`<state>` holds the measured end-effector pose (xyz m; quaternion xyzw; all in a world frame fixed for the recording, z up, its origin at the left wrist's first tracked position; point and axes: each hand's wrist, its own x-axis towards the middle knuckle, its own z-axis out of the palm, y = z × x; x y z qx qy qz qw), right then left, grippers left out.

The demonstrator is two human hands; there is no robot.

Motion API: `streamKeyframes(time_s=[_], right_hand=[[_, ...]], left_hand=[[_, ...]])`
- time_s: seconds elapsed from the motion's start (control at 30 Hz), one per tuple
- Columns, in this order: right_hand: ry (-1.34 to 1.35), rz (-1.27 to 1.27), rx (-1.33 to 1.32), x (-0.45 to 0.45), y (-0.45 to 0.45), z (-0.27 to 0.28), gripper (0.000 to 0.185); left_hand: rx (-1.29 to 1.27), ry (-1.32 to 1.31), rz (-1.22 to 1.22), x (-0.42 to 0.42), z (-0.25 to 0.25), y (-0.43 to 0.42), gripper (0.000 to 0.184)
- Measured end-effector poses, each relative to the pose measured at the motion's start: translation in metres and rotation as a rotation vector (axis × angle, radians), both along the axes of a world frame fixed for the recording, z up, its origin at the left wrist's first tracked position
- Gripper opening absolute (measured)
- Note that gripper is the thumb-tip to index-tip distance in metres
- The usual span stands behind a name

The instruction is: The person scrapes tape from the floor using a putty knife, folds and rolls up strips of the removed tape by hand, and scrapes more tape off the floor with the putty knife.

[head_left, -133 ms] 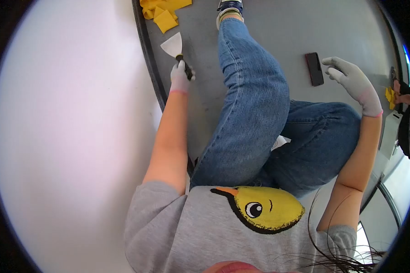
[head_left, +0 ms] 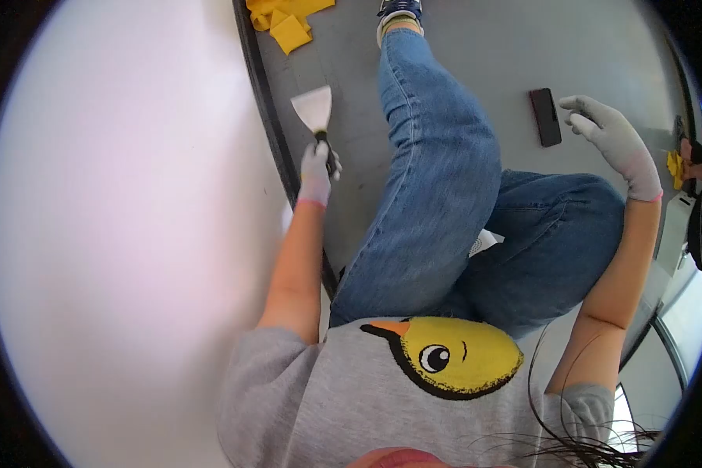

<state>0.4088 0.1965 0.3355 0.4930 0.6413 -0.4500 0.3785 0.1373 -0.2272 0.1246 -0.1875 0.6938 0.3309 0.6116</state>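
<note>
My left hand [head_left: 316, 173], in a white glove with a pink cuff, is closed round the black handle of a scraper [head_left: 313, 111]. Its wide metal blade points away from me over the grey floor, near the foot of the white wall. On the other side, my right hand [head_left: 607, 136], gloved alike, has its fingers slightly curled and apart with nothing between them. Just left of those fingertips lies a dark phone [head_left: 545, 117] on the floor, with a gap between them.
Yellow cloth [head_left: 290, 30] lies on the floor by the black edge strip [head_left: 267, 101] along the white wall [head_left: 125, 234]. My jeans-clad legs [head_left: 437, 156] are between my hands. At the far right are another person's hand [head_left: 696, 168] and a yellow piece [head_left: 675, 168].
My left hand has drawn back towards me with the scraper, and its blade has turned slightly. My right hand and the phone look unchanged apart from a small view shift.
</note>
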Motion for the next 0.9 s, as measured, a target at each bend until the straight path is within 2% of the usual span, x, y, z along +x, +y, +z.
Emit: streamKeyframes(time_s=[0.07,0.1,0.13,0.17,0.2,0.23,0.27,0.3,0.33,0.37,0.4,0.5,0.6,0.67,0.7,0.8,0.9], right_hand=[[-0.031,0.013,0.024,-0.023,0.066,-0.023,0.037],[0.039,0.027,0.336,-0.053,0.111,-0.021,0.037],[-0.013,0.041,0.342,-0.072,0.135,-0.010,0.037],[-0.042,0.044,0.449,-0.109,0.159,0.001,0.037],[-0.034,0.046,0.482,-0.151,0.157,-0.052,0.037],[-0.045,0.031,0.500,-0.191,0.170,-0.079,0.037],[-0.058,0.031,0.516,-0.232,0.188,-0.096,0.037],[0.185,-0.003,0.681,-0.249,0.196,-0.140,0.037],[0.333,-0.027,0.686,-0.225,0.170,-0.134,0.037],[0.380,-0.024,0.666,-0.195,0.136,-0.076,0.037],[0.387,-0.020,0.672,-0.184,0.131,-0.048,0.037],[0.428,-0.028,0.672,-0.177,0.124,-0.045,0.037],[0.412,-0.026,0.652,-0.170,0.119,-0.033,0.037],[0.386,-0.020,0.635,-0.168,0.114,-0.032,0.037],[0.378,-0.020,0.630,-0.164,0.111,-0.037,0.036],[0.391,-0.019,0.623,-0.153,0.097,-0.054,0.036],[0.402,-0.021,0.616,-0.137,0.084,-0.079,0.036]], left_hand=[[0.001,-0.130,0.004,0.017,-0.021,0.028,0.021],[0.282,-0.109,-0.012,-0.009,-0.128,0.134,0.022],[0.274,-0.110,-0.180,0.004,-0.117,0.148,0.022],[0.365,-0.016,-0.293,-0.018,-0.166,0.168,0.022],[0.448,0.091,-0.398,-0.040,-0.214,0.186,0.022],[0.523,0.208,-0.467,-0.063,-0.280,0.182,0.022],[0.554,0.355,-0.498,-0.140,-0.325,0.231,0.022],[0.571,0.509,-0.529,-0.219,-0.357,0.280,0.022],[0.425,0.553,-0.509,-0.254,-0.277,0.271,0.022],[0.374,0.448,-0.363,-0.242,-0.223,0.251,0.021],[0.362,0.343,-0.205,-0.239,-0.184,0.254,0.020],[0.433,0.300,-0.089,-0.260,-0.155,0.301,0.019],[0.498,0.316,-0.041,-0.290,-0.155,0.359,0.024],[0.386,0.266,0.162,-0.298,-0.145,0.390,0.027],[0.327,0.249,0.136,-0.305,-0.144,0.399,0.027],[0.435,0.379,0.129,-0.302,-0.140,0.388,0.026],[0.609,0.510,0.099,-0.272,-0.150,0.334,0.024]])
